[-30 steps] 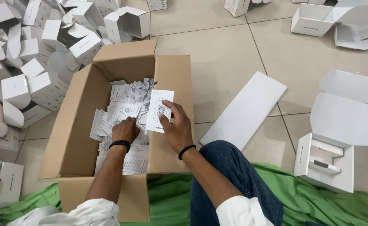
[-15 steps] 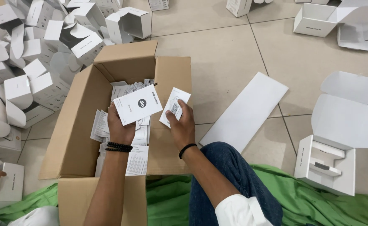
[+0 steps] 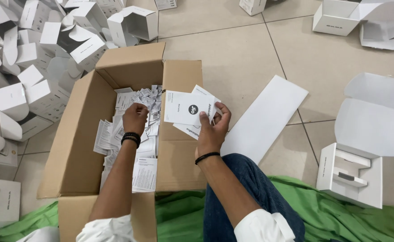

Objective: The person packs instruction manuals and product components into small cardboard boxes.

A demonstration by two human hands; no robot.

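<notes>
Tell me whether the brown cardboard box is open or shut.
Open. The cardboard box has its flaps folded outward, and loose white leaflets show inside, where the left hand reaches.

Left hand: black beaded bracelet worn at wrist, doubled band. Right hand: thin black cord bracelet worn at wrist. White rolled sleeves seen at both elbows. Blue denim trousers worn.

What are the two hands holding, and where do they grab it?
The right hand holds a few white booklets by their right edges, fanned out. The left hand reaches among the papers in the cardboard box; its grip cannot be told.
</notes>
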